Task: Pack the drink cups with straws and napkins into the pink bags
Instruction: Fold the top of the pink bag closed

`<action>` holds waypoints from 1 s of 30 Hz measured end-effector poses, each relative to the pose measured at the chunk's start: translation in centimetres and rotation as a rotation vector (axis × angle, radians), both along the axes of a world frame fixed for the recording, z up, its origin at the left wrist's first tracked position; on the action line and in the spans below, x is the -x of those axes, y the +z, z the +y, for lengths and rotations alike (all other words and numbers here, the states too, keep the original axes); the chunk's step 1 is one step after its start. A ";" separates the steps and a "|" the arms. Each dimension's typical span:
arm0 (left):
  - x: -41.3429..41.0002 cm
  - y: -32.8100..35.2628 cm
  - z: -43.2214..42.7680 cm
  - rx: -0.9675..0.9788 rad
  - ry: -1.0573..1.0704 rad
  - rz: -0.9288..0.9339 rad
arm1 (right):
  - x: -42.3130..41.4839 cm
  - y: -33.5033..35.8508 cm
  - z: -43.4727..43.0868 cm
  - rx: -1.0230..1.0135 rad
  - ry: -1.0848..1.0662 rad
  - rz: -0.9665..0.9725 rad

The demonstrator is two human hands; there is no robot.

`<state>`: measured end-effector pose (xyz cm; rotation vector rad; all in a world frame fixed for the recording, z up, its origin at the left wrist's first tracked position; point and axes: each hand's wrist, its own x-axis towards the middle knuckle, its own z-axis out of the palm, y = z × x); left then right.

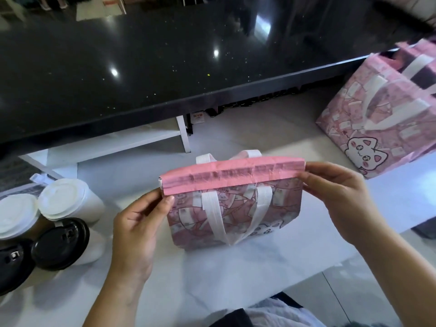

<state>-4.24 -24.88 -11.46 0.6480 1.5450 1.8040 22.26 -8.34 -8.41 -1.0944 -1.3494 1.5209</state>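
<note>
Pink bag (233, 208) stands mid-table, its folded top running left to right between both hands. The left hand (136, 223) pinches the left end, the right hand (339, 197) the right end; cups (68, 199) wait near-left, closest to the left grip.

Black counter, white worktop and a low shelf

A glossy black counter (146, 67) speckled with glints and bright light reflections spans the far side, its edge slanting up toward the right. Below it a white shelf frame (132, 140) stands on a pale floor (266, 123), with a small red-and-white label (198, 117) just right of the frame's upright. A white worktop (224, 274) fills the near area. At near centre lies rumpled white and dark cloth (266, 315), and beyond the worktop's near right edge pale floor tiles show
</note>
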 end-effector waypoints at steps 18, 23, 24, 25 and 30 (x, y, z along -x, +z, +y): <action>-3.0 14.8 12.6 -0.203 -0.053 0.183 | -3.8 15.3 13.2 -0.334 0.144 0.160; -5.6 18.9 18.3 -0.204 -0.009 0.241 | -5.8 18.5 19.9 -0.338 0.221 0.163; -6.0 19.6 19.5 -0.188 0.011 0.257 | -6.2 19.0 21.1 -0.335 0.231 0.158; -6.3 20.4 20.7 -0.172 0.034 0.278 | -6.6 19.5 22.3 -0.339 0.240 0.149; -7.7 24.9 25.9 -0.101 0.129 0.423 | -8.3 21.9 27.2 -0.386 0.284 0.152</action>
